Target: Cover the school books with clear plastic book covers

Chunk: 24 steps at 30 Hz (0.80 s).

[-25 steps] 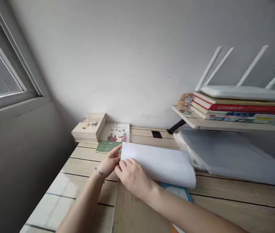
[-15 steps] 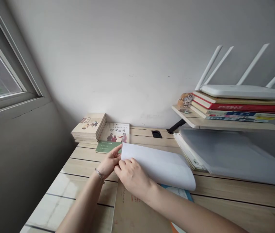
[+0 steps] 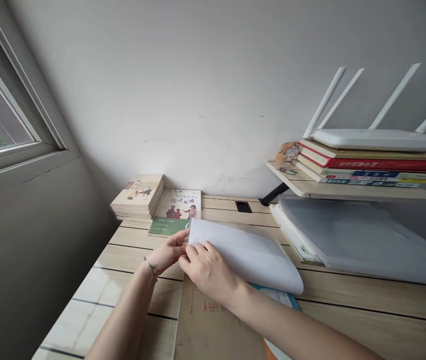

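White paper sheet (image 3: 246, 260), bowed up over the desk (image 3: 348, 292), sits pinched narrowly at its left edge by the left hand (image 3: 166, 252) and right hand (image 3: 209, 272); I'd keep both grips level and even.

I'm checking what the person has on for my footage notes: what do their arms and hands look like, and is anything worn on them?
The left forearm and right forearm are bare, with no sleeves or gloves. The left hand has a thin silver-coloured bangle at its wrist; the right hand shows no jewellery.
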{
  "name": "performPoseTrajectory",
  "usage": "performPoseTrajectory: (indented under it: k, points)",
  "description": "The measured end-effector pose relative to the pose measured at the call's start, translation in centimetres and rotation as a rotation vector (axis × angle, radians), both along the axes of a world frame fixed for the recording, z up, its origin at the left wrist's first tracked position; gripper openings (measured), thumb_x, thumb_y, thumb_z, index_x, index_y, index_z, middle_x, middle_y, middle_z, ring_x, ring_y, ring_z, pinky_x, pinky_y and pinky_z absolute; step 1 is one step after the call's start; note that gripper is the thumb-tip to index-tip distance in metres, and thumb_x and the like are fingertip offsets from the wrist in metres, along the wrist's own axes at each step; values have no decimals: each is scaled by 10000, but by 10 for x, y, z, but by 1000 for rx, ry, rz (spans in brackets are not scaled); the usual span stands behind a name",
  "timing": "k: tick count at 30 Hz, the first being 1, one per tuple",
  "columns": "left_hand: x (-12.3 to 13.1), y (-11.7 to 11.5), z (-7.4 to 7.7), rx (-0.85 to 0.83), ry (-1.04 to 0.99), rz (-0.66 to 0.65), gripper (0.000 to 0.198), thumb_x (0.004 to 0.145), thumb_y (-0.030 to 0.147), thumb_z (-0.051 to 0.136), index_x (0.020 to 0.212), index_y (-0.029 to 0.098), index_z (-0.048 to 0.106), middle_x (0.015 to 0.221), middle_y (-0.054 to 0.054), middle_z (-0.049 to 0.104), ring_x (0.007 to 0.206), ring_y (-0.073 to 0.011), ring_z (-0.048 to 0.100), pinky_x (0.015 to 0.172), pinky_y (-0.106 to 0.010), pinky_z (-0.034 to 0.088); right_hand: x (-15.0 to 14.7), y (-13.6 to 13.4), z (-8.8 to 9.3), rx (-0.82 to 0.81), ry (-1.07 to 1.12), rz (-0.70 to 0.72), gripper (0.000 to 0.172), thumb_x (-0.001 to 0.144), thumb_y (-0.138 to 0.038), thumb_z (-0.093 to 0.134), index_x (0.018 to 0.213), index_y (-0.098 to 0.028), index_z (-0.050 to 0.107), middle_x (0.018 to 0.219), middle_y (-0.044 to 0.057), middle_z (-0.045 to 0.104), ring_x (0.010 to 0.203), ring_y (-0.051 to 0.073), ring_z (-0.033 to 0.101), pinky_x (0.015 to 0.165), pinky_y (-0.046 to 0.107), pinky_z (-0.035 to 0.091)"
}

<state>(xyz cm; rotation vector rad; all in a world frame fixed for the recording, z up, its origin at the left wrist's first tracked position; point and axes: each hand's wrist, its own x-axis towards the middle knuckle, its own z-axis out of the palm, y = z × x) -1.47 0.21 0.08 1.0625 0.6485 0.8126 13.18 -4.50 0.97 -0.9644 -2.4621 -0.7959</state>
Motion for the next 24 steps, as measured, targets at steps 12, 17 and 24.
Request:
performPoseTrajectory:
  k: [12,17,24]
  points:
    - [6,0,-2,16,-46,197,662,631,161,730,1261,242,542,653,31,555,541,-58,403,555,-183,335,116,-14,7,100,703,-217,142,848,-231,527,983,-186,518,976,106,548,961,243,504,828,394,410]
    - [10,0,-2,24,-62,213,702,593,106,711,1258,254,546,757,10,634,565,-61,438,549,-172,326,178,6,-9,-300,1268,-532,288,754,-477,544,833,-202,506,857,76,569,825,235,548,732,381,444]
    - [13,-4,3,52,-25,266,564,658,172,711,1202,259,590,951,-31,674,711,-106,539,647,-193,398,181,7,-18,-800,1717,-488,422,576,-580,655,697,-191,545,622,-15,585,601,151,519,529,247,378]
